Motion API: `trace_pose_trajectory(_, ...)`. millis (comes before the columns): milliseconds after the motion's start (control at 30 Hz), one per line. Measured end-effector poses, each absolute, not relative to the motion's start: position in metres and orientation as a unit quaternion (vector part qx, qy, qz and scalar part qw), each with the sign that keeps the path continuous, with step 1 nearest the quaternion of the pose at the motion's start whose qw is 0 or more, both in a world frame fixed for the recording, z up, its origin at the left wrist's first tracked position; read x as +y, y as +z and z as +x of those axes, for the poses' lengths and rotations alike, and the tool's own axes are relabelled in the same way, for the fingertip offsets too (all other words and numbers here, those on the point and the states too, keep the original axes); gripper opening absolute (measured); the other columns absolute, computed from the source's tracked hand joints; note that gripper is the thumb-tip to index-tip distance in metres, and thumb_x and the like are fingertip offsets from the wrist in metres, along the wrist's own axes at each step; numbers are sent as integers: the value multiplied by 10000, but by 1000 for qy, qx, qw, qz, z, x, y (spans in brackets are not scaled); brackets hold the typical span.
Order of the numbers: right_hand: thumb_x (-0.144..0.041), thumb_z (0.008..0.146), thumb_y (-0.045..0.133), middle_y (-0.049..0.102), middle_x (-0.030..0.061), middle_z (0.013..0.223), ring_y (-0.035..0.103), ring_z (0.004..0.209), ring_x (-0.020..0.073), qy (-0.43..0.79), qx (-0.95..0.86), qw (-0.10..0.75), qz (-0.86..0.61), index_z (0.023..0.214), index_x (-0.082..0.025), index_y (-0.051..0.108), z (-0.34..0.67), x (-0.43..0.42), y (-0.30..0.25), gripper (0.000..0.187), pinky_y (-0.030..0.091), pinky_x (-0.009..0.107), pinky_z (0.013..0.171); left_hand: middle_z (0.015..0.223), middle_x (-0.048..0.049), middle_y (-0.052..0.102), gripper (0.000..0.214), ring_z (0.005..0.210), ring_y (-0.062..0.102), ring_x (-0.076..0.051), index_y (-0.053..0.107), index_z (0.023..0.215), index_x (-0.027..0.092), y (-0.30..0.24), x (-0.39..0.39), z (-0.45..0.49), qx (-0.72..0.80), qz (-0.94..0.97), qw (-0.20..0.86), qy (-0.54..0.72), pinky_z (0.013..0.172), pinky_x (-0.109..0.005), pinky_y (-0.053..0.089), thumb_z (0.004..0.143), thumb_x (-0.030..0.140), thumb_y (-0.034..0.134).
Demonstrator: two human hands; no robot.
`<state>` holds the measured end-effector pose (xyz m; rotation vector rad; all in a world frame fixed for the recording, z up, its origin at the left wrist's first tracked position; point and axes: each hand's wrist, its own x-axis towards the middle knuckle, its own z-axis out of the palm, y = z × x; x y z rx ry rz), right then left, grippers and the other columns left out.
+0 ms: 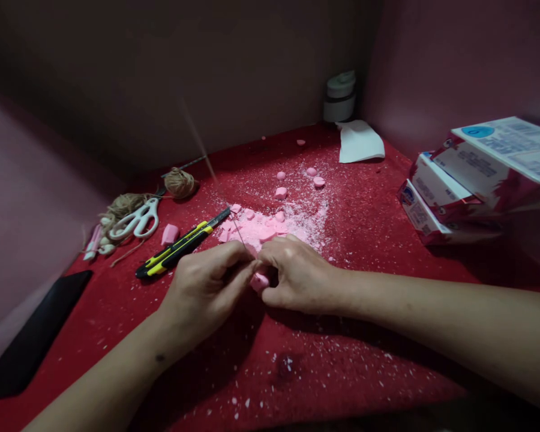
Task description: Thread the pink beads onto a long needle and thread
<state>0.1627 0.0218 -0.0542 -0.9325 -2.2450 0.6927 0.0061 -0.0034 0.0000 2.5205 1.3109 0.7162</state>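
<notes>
Pink soap, a small carved piece (260,282), sits just below the middle of the frame, between the two hands. Curled around it from the right side of the frame, the right hand (299,273) has its thumb and fingers clamped on the soap. Opposite, the left hand (207,282) has thumb and forefinger pinched together on a thin strand (235,225), close against the soap; the strand slants toward the upper left and blurs at its far end, so whether it is wire or thread cannot be told.

Behind the hands, a heap of pink shavings (265,228) spreads over the red tabletop (364,222). Left of the heap lies a black-and-yellow utility knife (180,246), blade end near the shavings, with a pink block (170,234) just beside it. Farther left are white-handled scissors (137,221) and a ball of twine (180,183). Stacked boxes (470,168) fill the right edge; white paper (360,142) lies at upper right, near a lidded container (339,99).
</notes>
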Motion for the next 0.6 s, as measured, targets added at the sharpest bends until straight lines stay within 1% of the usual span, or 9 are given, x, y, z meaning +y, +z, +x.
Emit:
trace_pose_trajectory(100,-203,678,538,523,-5,587,411,572,97,252,-841,317,-359,595,-165,520,163,20,-55,92,315,243,577,564,48,548,133,499,462,-49,589,693,138,2,0,1,497,828,130,226,485,-157,351,813,184,554)
trace_pose_trajectory(167,-212,674,543,511,-7,582,398,566,96,247,-840,321,-360,591,-166,515,164,20,-55,99,311,244,571,549,49,517,187,497,439,-57,579,664,143,5,-2,-2,520,810,179,204,473,-164,347,821,235,538)
trace_pose_trajectory(233,-217,663,550,506,-9,579,397,564,95,250,-841,319,-359,593,-165,518,165,20,-56,93,310,239,565,555,51,514,208,495,433,-57,578,665,151,9,-6,-2,518,799,243,187,464,-159,348,835,250,510)
trace_pose_trajectory(300,-223,657,555,508,-9,579,402,563,94,255,-840,318,-358,596,-164,523,165,20,-56,92,309,233,557,553,54,519,217,491,438,-53,574,659,155,13,-11,1,499,802,274,181,461,-151,348,842,238,493)
trace_pose_trajectory(367,-233,658,560,514,-6,581,405,560,94,259,-838,318,-359,600,-161,528,165,21,-56,97,307,229,546,531,56,507,221,477,433,-48,565,640,150,14,-15,5,485,817,255,182,453,-146,337,839,223,501)
trace_pose_trajectory(467,-250,660,566,516,-4,581,405,554,95,260,-840,317,-354,603,-162,533,165,21,-56,110,302,230,538,537,58,524,186,460,438,-32,579,666,142,11,-15,10,455,843,210,197,445,-136,321,837,166,509)
trace_pose_trajectory(600,-218,664,556,517,-5,586,411,564,97,257,-844,309,-356,595,-166,533,164,20,-55,90,311,234,556,580,47,557,112,461,445,-26,586,718,127,3,-7,7,422,871,108,227,460,-138,320,814,118,530)
